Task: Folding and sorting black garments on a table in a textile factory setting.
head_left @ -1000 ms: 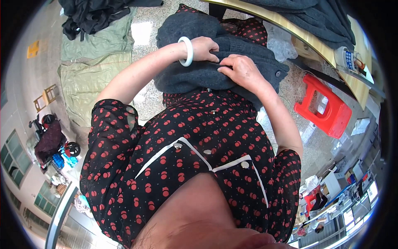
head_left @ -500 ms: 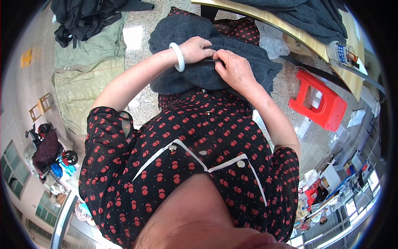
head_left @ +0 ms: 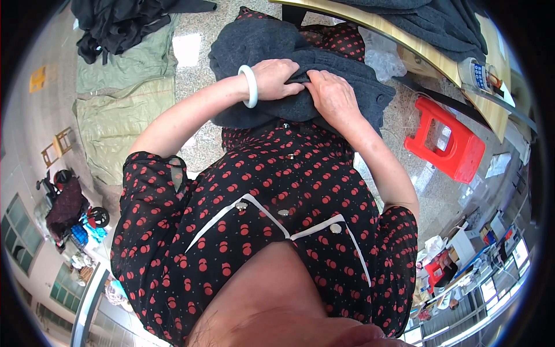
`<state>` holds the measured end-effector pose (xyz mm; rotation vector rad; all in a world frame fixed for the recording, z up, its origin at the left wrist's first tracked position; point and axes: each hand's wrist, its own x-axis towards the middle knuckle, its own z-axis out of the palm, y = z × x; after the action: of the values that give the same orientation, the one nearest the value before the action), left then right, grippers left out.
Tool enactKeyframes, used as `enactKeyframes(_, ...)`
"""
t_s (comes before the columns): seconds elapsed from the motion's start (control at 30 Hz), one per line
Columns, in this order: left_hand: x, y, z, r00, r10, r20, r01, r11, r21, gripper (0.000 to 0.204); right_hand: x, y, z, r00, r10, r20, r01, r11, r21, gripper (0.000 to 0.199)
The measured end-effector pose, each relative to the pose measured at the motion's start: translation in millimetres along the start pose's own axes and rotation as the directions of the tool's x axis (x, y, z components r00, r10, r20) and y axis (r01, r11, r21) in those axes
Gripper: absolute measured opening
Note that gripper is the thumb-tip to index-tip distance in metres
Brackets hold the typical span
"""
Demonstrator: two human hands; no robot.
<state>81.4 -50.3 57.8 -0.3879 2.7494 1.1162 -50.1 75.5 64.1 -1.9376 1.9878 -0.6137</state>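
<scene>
A dark grey knitted cardigan (head_left: 254,49) lies bunched across my lap, with a dark button showing near its right edge. My left hand (head_left: 276,80), below a white bangle (head_left: 249,87), pinches a fold of the knit between thumb and fingers. Close beside it, my right hand (head_left: 332,95) grips the same fold, its fingers bent down onto the cloth. The fingertips of the two hands almost meet over the fold. Whatever lies under the fingers is hidden.
A wooden-edged table (head_left: 399,40) at the upper right bears more dark knitwear (head_left: 428,26) and a clear plastic tub (head_left: 473,75). A red plastic stool (head_left: 448,141) stands on the floor at right. Green woven sacks (head_left: 124,110) and dark clothing (head_left: 118,26) lie at left.
My right hand has shifted slightly right, and its fingertips have moved a little away from the left hand's. My left thumb now shows more plainly. The cardigan stays on my lap.
</scene>
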Motion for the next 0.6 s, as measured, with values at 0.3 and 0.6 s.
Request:
enactKeyframes(0.3,-5,-2,14,0.997,-0.003,-0.078,-0.004,0.996,-0.086,0.030,1,4,-1,0.996,0.056,0.065,-0.064,0.990,0.123,0.013)
enactKeyframes(0.6,-4,1,17,0.987,-0.054,-0.153,0.022,0.979,-0.203,0.023,4,14,-8,0.983,0.132,0.129,-0.171,0.913,0.371,0.018)
